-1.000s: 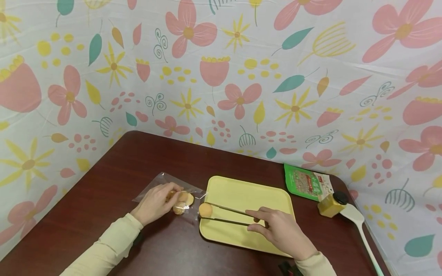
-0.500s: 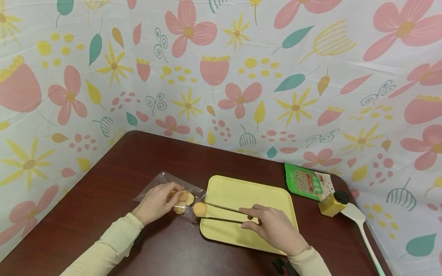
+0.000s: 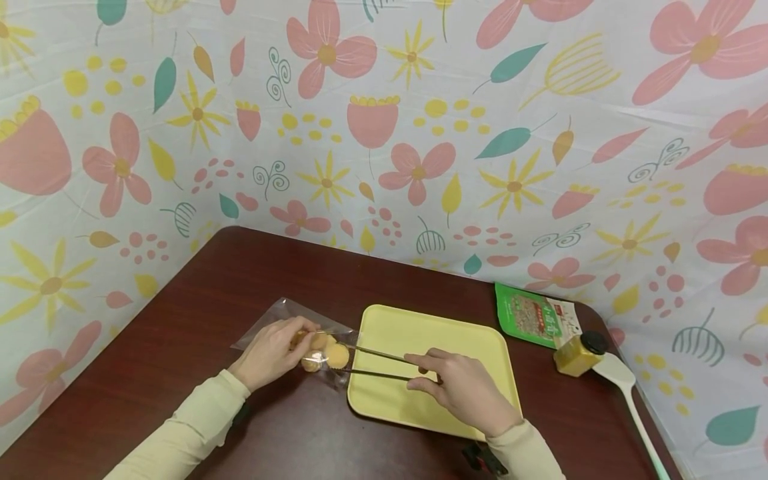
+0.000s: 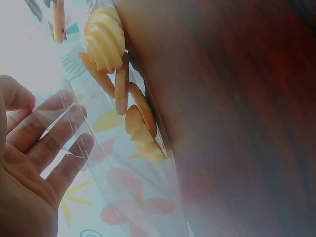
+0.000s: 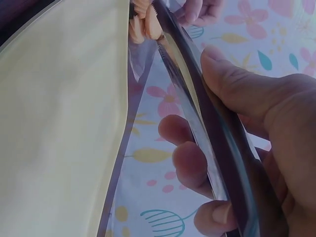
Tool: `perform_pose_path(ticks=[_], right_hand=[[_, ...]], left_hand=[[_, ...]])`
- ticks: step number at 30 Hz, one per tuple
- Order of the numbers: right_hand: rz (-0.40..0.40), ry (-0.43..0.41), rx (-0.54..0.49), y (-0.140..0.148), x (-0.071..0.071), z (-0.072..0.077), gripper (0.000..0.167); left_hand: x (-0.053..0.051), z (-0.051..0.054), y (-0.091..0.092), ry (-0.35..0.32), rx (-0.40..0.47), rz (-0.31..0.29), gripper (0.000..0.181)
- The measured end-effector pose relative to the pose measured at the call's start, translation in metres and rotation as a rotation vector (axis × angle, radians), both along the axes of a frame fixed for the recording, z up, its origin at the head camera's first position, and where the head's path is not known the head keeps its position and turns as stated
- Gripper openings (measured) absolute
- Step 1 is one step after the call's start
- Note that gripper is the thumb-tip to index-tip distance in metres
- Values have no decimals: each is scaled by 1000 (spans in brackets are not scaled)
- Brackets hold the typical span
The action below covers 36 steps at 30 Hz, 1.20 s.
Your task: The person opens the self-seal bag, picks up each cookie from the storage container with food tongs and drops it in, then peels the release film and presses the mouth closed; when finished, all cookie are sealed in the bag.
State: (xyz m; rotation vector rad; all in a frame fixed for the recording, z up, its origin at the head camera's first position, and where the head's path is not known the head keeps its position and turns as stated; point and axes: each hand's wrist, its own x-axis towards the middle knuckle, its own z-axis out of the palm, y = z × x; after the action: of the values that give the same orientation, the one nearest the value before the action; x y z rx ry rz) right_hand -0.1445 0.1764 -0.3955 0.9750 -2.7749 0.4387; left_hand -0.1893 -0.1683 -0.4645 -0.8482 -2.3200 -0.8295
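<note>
One cookie (image 3: 338, 355), one pair tongs (image 3: 381, 375) moved left toward one bag (image 3: 279, 313).

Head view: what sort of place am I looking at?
Perhaps a makeshift indoor food corner: a creased, flowered sheet backs a dark table, with bagged cookies on it.

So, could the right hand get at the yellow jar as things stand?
Probably yes: nothing tall stands between the right hand and the yellow jar, but that hand must likely release the tongs first.
</note>
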Motion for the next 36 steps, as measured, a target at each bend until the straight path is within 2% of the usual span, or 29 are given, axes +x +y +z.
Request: perform_pose_path(ticks=[6, 15, 21, 36], right_hand=[[-1, 1, -17, -7, -5, -3, 36], [24, -8, -31, -17, -10, -8, 37], [35, 9, -38, -23, -12, -8, 37], [53, 15, -17, -36, -18, -7, 38]], left_hand=[[1, 1, 0, 1, -5, 11, 11], [2, -1, -1, -8, -2, -7, 11], [2, 0, -1, 10, -12, -5, 11], [2, 2, 1, 2, -17, -11, 13]])
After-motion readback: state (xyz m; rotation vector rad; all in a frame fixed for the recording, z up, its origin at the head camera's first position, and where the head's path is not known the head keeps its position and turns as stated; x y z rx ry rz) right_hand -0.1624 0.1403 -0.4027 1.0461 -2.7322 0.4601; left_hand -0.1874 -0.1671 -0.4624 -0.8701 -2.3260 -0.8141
